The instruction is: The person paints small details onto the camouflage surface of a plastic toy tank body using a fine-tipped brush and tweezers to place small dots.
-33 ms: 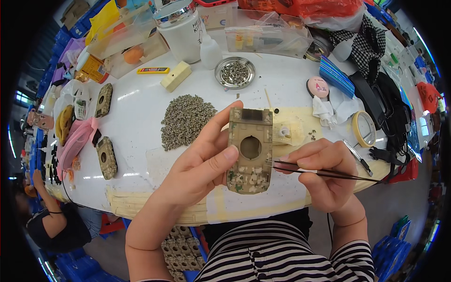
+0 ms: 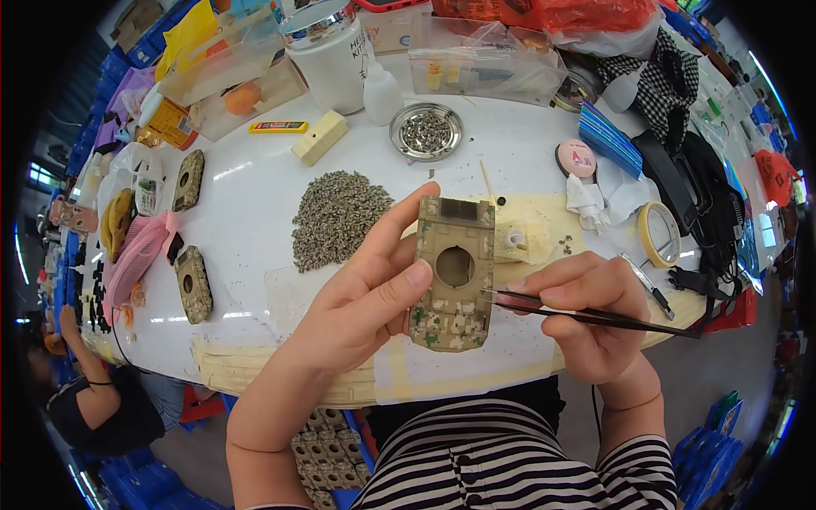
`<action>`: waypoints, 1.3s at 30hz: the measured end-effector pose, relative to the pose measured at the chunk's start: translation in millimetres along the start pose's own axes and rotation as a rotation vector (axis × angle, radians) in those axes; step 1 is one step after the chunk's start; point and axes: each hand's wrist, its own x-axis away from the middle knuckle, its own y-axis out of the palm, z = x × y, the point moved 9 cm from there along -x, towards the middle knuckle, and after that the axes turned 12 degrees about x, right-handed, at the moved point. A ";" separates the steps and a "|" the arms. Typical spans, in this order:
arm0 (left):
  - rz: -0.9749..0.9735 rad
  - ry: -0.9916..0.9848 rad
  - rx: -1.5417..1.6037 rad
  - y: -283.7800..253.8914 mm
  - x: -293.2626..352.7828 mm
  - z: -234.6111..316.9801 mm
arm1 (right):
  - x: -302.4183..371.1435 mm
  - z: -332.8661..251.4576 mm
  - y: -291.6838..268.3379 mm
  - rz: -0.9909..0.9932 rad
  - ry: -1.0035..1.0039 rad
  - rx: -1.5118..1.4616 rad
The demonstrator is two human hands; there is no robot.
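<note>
My left hand is closed round the left side of a camouflage toy tank hull, its thumb on the near edge. The hull is tilted up above the table, showing a round hole in its top and a dark panel at its far end. My right hand pinches a pair of black tweezers. Their tips are at the hull's right side, just below the hole; whether they grip a tiny part is too small to tell. Beyond my left hand lies a heap of small grey-green parts.
Two similar hulls lie at the left. A round metal dish of small parts, a white squeeze bottle and a cream block stand behind. Tape and a knife lie right. A co-worker sits at far left.
Hardly anything differs. The rear ends of the tweezers have shifted slightly right and down; the hull stays in my left hand.
</note>
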 end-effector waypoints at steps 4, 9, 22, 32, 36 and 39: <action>-0.034 -0.033 0.163 6.2 -2.0 -2.3 | -4.5 -2.9 0.8 0.042 -0.015 -0.163; -0.088 -0.103 0.190 7.2 -1.4 -8.6 | -17.0 -12.5 8.8 -0.146 -0.060 -0.056; -0.147 -0.125 0.232 12.3 1.6 -12.3 | -21.3 -12.7 19.9 -0.233 -0.023 0.111; -0.152 -0.116 0.213 13.1 1.6 -11.0 | -22.0 -17.0 21.7 -0.246 -0.070 0.147; -0.141 -0.113 0.206 12.5 2.3 -10.6 | -21.8 -16.9 21.7 -0.243 -0.082 0.156; -0.136 -0.115 0.194 12.1 2.4 -10.4 | -21.6 -16.4 21.8 -0.240 -0.075 0.162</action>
